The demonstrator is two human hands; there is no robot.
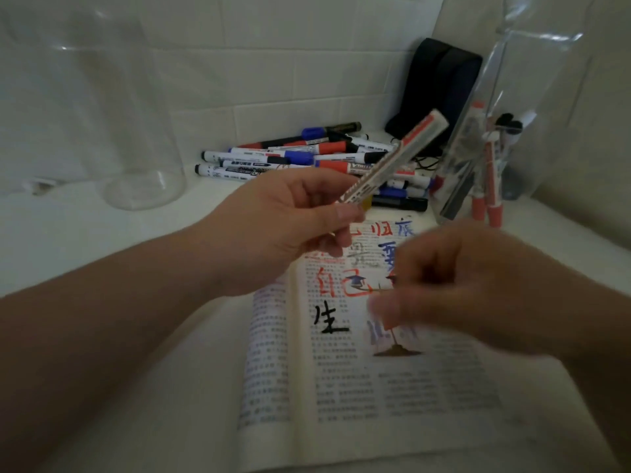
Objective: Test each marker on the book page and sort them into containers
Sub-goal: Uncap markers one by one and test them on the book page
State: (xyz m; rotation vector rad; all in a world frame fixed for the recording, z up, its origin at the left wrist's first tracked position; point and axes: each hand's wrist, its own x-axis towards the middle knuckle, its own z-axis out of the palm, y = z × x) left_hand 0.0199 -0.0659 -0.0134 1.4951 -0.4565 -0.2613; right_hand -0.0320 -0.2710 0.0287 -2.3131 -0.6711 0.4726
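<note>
Nearest to us, the open printed book [375,387] is lying flat on the white tabletop [102,233], and its right page is already carrying red, blue and black test strokes. We are holding our right hand [478,295] just above that page. It is badly blurred. The fingers are looking curled, but we cannot tell whether they are pinching a cap or nothing at all.

Over the book's far edge, our left hand [283,230] is gripping the white marker with red lettering [396,158] by its lower end, between thumb and fingertips. The barrel is slanting up and away to the right, clear of the page. We cannot tell whether a cap is on, since the fingers are hiding the near end.

We are judging this marker to be light, stiff plastic with a smooth, slightly slippery barrel. A pinch at the very end is likely letting it swing, so taking it nearer mid-barrel should steady it for writing. It is probably not fragile, though an exposed felt tip would be smearing whatever it brushes.

Just beyond the book, the loose pile of red, blue and black markers [307,155] is waiting. To the book's far right, the clear plastic container [532,97] is holding several red and a few dark markers upright. To the far left, the large clear glass jar [143,148] is showing nothing inside. Behind the pile, a black fabric pouch [440,93] is leaning against the tiled wall.
</note>
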